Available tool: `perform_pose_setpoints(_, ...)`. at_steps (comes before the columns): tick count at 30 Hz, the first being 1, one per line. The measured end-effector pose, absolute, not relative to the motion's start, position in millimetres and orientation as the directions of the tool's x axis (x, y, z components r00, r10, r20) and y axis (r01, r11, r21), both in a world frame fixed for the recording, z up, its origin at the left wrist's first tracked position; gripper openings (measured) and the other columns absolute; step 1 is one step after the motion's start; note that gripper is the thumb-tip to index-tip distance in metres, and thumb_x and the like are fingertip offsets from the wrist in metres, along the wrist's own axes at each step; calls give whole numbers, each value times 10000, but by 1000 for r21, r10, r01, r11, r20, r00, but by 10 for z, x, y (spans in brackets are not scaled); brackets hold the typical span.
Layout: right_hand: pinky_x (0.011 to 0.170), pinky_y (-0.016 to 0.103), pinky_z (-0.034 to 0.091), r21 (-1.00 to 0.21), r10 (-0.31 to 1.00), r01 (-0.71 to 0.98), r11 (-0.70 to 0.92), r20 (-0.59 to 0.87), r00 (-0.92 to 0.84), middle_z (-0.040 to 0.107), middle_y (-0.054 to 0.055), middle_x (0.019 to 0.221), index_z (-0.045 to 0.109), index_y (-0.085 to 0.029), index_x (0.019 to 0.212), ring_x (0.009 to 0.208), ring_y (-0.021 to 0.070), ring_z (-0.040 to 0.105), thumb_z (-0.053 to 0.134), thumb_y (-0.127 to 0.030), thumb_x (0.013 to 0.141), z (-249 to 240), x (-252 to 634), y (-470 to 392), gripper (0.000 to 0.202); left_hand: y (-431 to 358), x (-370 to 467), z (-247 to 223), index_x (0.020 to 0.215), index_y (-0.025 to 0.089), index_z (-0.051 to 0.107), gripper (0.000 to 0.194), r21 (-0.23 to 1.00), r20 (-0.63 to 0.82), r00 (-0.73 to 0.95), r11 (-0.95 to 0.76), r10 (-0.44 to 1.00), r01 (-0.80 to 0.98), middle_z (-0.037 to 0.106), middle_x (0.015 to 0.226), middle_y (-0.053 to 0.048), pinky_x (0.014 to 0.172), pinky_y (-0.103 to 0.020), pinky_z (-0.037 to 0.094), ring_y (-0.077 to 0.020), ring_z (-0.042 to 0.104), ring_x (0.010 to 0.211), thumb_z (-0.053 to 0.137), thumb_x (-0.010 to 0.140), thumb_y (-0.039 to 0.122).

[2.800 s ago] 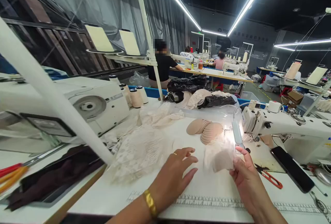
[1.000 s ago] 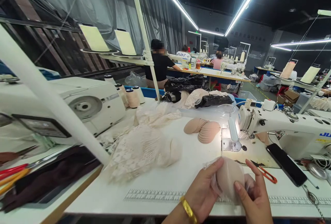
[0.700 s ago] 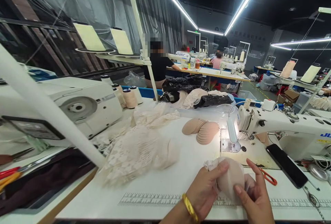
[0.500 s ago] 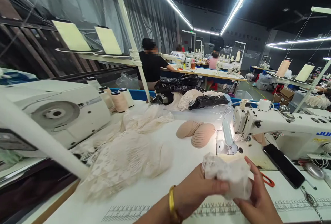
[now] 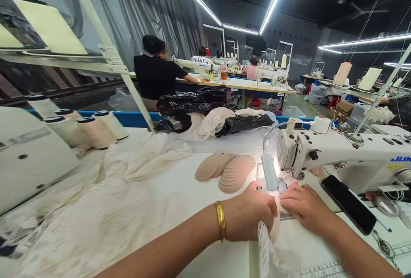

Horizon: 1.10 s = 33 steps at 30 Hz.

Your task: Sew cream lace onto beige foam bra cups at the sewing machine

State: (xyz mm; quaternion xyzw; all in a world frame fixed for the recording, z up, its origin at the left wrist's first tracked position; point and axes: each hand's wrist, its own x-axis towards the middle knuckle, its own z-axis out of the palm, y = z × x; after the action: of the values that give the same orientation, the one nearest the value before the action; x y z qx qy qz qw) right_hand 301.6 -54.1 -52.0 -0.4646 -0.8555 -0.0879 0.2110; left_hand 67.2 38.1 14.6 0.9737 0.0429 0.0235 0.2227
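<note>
Both hands are at the needle end of the white sewing machine (image 5: 340, 147), under a small lit lamp (image 5: 269, 171). My left hand (image 5: 250, 211), with a gold bangle at its wrist, is closed on white lace fabric (image 5: 266, 246) that hangs over the table's front. A skin-coloured edge, perhaps a pad, shows just below its fingers. On the other side of the needle area, my right hand (image 5: 305, 205) has its fingers bent together, pinching the work by the presser foot. What lies under its fingertips is mostly hidden. Fanned beige oval pads (image 5: 236, 173) lie left of the lamp.
White lace pieces (image 5: 96, 201) spread over the left of the table. Thread cones (image 5: 99, 130) stand behind them. A black phone (image 5: 348, 203) lies right of my right hand. Black plastic bags (image 5: 195, 100) are at the back; a person (image 5: 157, 70) sits beyond.
Both hands have moved up and forward from the table's front to the needle area. The bundled white fabric between them is now stretched out, hanging below my left hand. The view has turned right.
</note>
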Motion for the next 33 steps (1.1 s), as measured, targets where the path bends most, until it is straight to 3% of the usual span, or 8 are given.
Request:
perform_pose_setpoints(6,785,327,434,-98,812,876,472,436,-389,754,37,999,710,-260,1048,907,211,626,497,-72,975,-519,3058,-546,293,425,672,79,757,262,793,208,403,105,992,-915,76,27,735,1086,19,986,-408,362,-178,667,851,757,716,60)
perform_pose_setpoints(12,830,350,476,-100,823,889,448,434,-366,760,30,964,702,-277,1118,914,223,648,489,-97,979,-523,3061,-503,312,468,709,3,729,249,780,132,382,204,977,-924,58,-25,746,1000,12,980,-380,357,-178,664,819,749,752,123)
perform_pose_setpoints(29,742,326,521,-159,851,887,433,398,-344,765,41,1026,706,-281,1143,970,236,660,485,-110,974,-456,3059,-532,327,507,715,7,758,269,788,128,379,166,984,-925,70,1,747,1068,31,989,-351,369,-174,692,893,756,775,146)
perform_pose_setpoints(33,767,352,533,-131,841,893,430,417,-344,766,45,1044,711,-289,1157,972,244,662,471,-68,942,-508,3105,-520,391,535,735,27,777,291,782,109,293,187,981,-956,56,-1,750,1027,39,1011,-335,373,-166,676,881,752,800,189)
